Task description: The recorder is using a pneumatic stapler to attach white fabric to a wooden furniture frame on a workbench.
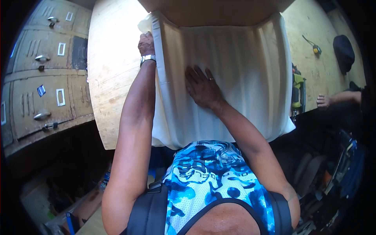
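Before me on the table stands a large, boxy form covered in cream fabric (239, 70), with raised side edges and soft folds running away from me. My left hand (147, 44) is closed at its far left side, where a bunched piece of the same fabric sticks out just beyond the knuckles. The fingertips there are hidden. Inside, on the left part of the covered surface, my right hand (203, 87) lies flat with its fingers apart. A brown panel (219, 9) rises at the form's far edge.
The pale wooden table (113, 90) extends left and right. A yellow-black tape measure (316, 49), a dark cap (344, 54) and a green-black tool (298, 84) lie to the right. Another person's hand (323, 101) rests at the right edge. Metal lockers (47, 84) stand at the left.
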The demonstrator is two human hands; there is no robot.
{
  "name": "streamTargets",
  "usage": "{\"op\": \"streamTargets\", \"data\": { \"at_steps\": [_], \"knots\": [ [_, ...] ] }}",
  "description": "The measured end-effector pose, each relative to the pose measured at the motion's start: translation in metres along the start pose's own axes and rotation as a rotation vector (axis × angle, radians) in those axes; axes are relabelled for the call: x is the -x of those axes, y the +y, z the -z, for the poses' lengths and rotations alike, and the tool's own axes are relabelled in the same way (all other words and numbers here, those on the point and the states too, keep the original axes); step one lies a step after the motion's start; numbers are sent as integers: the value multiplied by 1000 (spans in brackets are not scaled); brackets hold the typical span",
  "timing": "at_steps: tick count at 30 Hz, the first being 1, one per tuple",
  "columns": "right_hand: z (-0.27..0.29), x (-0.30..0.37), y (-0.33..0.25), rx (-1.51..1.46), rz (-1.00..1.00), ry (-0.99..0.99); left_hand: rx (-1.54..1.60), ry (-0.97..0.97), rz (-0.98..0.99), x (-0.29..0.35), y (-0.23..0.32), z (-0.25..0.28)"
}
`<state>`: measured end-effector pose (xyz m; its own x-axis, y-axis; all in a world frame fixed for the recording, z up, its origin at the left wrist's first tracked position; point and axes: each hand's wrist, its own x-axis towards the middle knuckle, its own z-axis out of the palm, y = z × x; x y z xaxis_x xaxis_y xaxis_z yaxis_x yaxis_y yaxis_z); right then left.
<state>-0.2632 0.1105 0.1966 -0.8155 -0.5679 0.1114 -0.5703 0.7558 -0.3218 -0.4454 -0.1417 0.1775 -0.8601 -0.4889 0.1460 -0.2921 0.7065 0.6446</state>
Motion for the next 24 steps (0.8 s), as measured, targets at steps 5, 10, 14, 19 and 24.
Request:
{"op": "streamTargets", "data": {
  "at_steps": [5,10,14,19,24],
  "knots": [
    [4,15,-4,-113,-4,24,156,-95,137,7,-26,7],
    [48,64,43,-182,-143,307,1150,-862,537,71,-41,93],
    [143,100,98,102,-396,655,962,-756,471,99,-48,121],
    [121,81,66,-49,-200,337,539,-97,307,117,-31,109],
    [43,56,20,-58,28,71,235,-79,52,128,-71,65]
  ]
}}
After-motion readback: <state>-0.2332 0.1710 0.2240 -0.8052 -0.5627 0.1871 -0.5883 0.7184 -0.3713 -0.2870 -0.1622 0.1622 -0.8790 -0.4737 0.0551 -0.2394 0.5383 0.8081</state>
